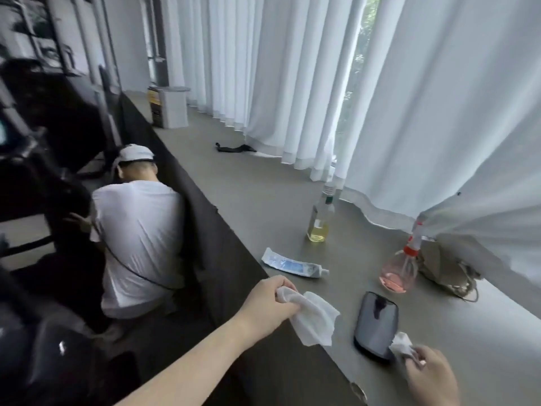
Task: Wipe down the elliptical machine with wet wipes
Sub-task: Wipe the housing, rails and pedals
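Overhead, white curtains (292, 83) hang in folds down to a long grey ledge (248, 194). Left of the ledge, on the lower floor, stands the elliptical machine (58, 106), dark and blurred, well apart from both hands. Beside it a person (140, 230) in a white T-shirt and cap crouches, back to the camera.

On the ledge near the curtain hem sits a beige bag (439, 265), with a spray bottle (399, 271) of pink liquid just beside it and a glass bottle (319, 221) holding a little yellow liquid further along. A dark grey wet-wipe pack (376, 323) lies nearest, and a white-and-blue tube (292, 263) lies flat beyond it.

The left hand (269, 301) is curled round a crumpled white wipe (313, 320), which hangs above the ledge's edge. The right hand (431, 376) pinches a second wipe (402, 348) at the pack's near end.
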